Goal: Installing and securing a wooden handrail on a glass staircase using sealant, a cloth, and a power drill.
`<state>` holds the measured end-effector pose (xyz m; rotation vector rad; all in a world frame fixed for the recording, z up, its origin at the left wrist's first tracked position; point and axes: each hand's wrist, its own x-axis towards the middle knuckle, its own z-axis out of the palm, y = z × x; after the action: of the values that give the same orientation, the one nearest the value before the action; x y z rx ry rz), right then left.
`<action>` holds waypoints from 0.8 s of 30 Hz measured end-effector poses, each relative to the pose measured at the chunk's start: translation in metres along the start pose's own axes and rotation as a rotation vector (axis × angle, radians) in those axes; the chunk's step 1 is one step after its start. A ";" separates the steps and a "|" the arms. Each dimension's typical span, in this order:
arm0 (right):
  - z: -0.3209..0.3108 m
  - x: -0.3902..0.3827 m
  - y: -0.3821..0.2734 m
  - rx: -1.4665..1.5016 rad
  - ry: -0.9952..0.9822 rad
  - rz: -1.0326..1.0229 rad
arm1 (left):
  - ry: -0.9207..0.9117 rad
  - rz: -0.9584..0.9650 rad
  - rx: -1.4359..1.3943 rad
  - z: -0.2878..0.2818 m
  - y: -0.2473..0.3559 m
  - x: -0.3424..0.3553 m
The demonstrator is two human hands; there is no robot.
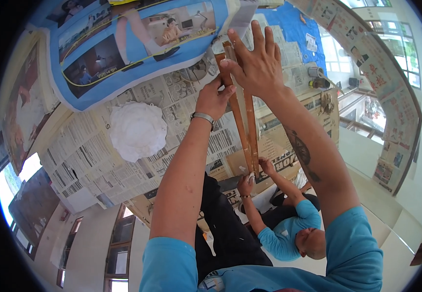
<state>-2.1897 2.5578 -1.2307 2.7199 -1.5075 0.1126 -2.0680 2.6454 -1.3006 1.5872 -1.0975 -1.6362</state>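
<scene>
Two long wooden strips (248,127) lie side by side against a surface covered in newspaper (89,151). My left hand (214,99), with a metal bracelet on the wrist, is closed around the strips near their upper end. My right hand (256,62) lies flat over the top of the strips, fingers stretched out and apart, thumb against the wood. At the strips' lower end a co-worker in a blue shirt (285,232) holds them with both hands (248,183).
A white crumpled round lump (138,130) sticks to the newspaper left of my left arm. A large blue printed poster (138,44) covers the upper left. A blue sheet (293,24) and small objects on a ledge (318,78) are at upper right, with windows (405,44) beyond.
</scene>
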 end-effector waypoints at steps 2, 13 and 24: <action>0.001 -0.010 0.004 -0.014 -0.021 0.020 | 0.058 0.051 -0.020 0.002 0.000 0.001; -0.017 -0.086 0.057 -0.025 0.036 -0.011 | 0.066 0.198 0.058 0.034 -0.011 0.033; 0.009 -0.386 -0.039 0.931 -0.053 1.275 | -0.038 -0.088 0.071 0.069 -0.007 0.051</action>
<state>-2.3604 2.9040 -1.2693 1.4725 -3.5339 0.9227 -2.1406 2.6145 -1.3354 1.6777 -1.1317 -1.7074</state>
